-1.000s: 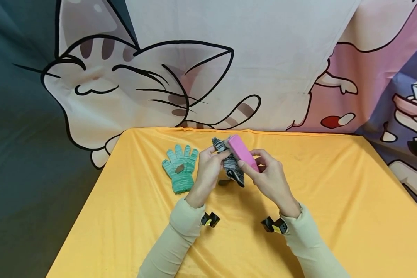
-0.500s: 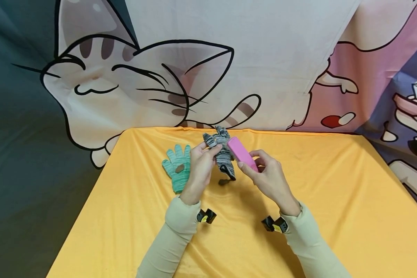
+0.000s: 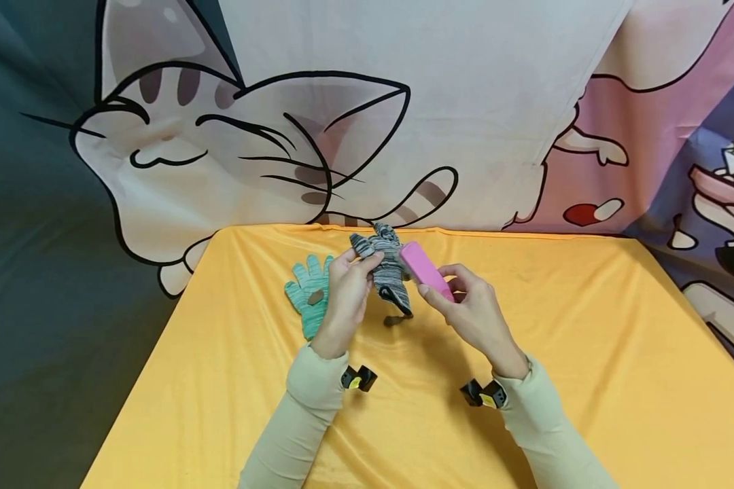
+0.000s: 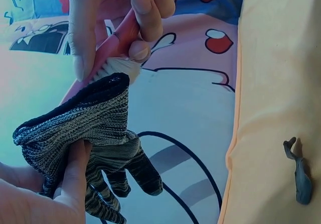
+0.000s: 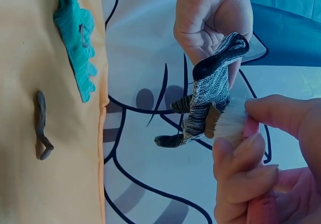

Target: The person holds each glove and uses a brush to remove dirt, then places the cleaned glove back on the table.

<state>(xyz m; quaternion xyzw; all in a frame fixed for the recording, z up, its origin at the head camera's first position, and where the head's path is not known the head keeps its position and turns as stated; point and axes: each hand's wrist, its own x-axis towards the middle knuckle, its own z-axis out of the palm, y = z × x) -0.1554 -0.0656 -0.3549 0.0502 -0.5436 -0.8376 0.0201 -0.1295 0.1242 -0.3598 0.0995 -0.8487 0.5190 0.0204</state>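
Grey glove (image 3: 390, 273) is pinched by left hand (image 3: 346, 288), brush (image 3: 427, 272) gripped by right hand (image 3: 478, 311); brushing appears current, next requiring light strokes at the brown patch (image 5: 212, 121).

Mid-frame, the pink brush (image 3: 427, 270) looks like smooth plastic with fibrous pale bristles (image 5: 230, 121), the grey glove (image 3: 390, 273) is ribbed knit, the green glove (image 3: 308, 288) left of centre matt knit, and the lower-frame surface (image 3: 208, 407) creased, faintly glossy cloth.

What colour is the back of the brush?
The brush has a pink back, best seen in the head view.
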